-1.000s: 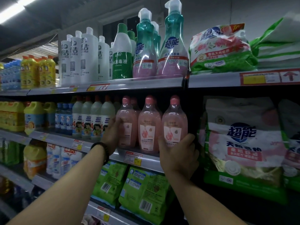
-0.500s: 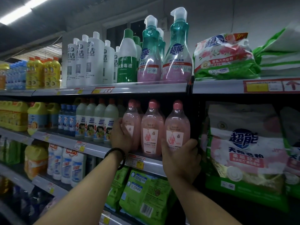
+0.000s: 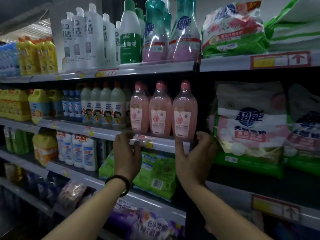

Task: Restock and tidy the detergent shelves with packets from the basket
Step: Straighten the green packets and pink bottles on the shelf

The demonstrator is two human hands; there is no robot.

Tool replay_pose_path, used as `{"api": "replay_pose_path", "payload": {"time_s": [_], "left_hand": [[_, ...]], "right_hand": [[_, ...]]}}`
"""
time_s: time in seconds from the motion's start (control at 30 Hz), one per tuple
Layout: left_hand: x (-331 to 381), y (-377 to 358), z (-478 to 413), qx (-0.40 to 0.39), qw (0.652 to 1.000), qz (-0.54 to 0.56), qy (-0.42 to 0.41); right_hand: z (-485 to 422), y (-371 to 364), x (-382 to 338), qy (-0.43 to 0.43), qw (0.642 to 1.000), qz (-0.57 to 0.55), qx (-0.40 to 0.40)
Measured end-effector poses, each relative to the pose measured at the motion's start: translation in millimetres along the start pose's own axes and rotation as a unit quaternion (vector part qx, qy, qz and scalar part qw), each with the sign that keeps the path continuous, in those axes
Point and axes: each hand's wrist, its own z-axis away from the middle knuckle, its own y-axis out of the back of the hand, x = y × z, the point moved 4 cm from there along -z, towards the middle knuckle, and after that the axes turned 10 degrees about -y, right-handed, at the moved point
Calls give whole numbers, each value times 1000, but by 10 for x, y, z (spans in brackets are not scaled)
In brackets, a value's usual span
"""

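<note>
Three pink detergent bottles (image 3: 160, 110) stand in a row at the front of the middle shelf (image 3: 102, 131). My left hand (image 3: 127, 156) is below them at the shelf rail, fingers apart and blurred, holding nothing. My right hand (image 3: 194, 158) is cupped loosely under the rightmost pink bottle (image 3: 184, 110). Its thumb is at the bottle's lower left and its fingers at the lower right; whether they touch it I cannot tell. Green detergent packets (image 3: 155, 172) lie on the shelf below my hands. The basket is out of view.
White bottles with cartoon labels (image 3: 105, 110) stand left of the pink ones. Large pink-and-green powder bags (image 3: 249, 122) fill the bay on the right. The top shelf holds teal pump bottles (image 3: 184, 32) and a bag (image 3: 232, 30). Purple packets (image 3: 147, 224) sit low down.
Both hands have dropped from the sides of the pink bottles to the shelf rail. The left hand has let go of the leftmost bottle. The view has moved closer.
</note>
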Motion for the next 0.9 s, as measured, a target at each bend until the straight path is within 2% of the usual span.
{"api": "replay_pose_path", "payload": {"time_s": [0.03, 0.1, 0.2, 0.3, 0.43, 0.53, 0.73, 0.83, 0.9], "left_hand": [[5, -30, 244, -41, 999, 5, -20], [-33, -154, 693, -146, 989, 6, -26], [-93, -337, 1225, -289, 957, 14, 6], [-168, -447, 1551, -357, 933, 10, 39], [-212, -493, 1757, -376, 923, 17, 75], [-251, -474, 1835, -366, 927, 19, 75], [-299, -358, 1876, -360, 928, 41, 83], [-392, -235, 1879, -313, 941, 49, 115], [-413, -143, 1839, -283, 953, 16, 107]], "right_hand": [[249, 66, 88, 29, 999, -19, -40], [718, 42, 416, 13, 990, -1, -144], [1134, -158, 1021, -128, 969, 41, -208], [1152, -374, 1362, -233, 943, 85, -221], [956, -641, 1499, -280, 899, 203, -269], [810, -820, 1469, -328, 869, 195, -314], [614, -980, 1466, -379, 848, 190, -319], [625, -1001, 1303, -369, 860, 160, -315], [665, -981, 1157, -355, 872, 137, -307]]}}
